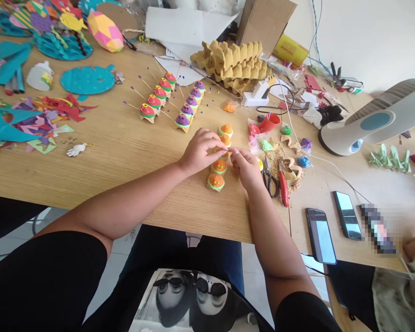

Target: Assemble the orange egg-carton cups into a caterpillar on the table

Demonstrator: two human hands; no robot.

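Note:
An orange and green egg-carton caterpillar [218,168] lies in a row on the wooden table [124,152] right in front of me. My left hand [200,150] curls over its middle segments with fingers pinched together. My right hand [245,166] meets it from the right, fingertips also pinched at the same spot. What the fingers pinch is too small to make out. Two finished caterpillars, one red and green [157,97] and one purple [190,106], stand farther back with pins sticking out.
Scissors [270,177] and a red-handled cutter [283,186] lie right of my hands, among clay bits and cardboard scraps. Two phones [320,235] lie at the near right edge. A white fan [373,120], stacked egg cartons [233,62] and coloured paper scraps [31,120] surround the work area.

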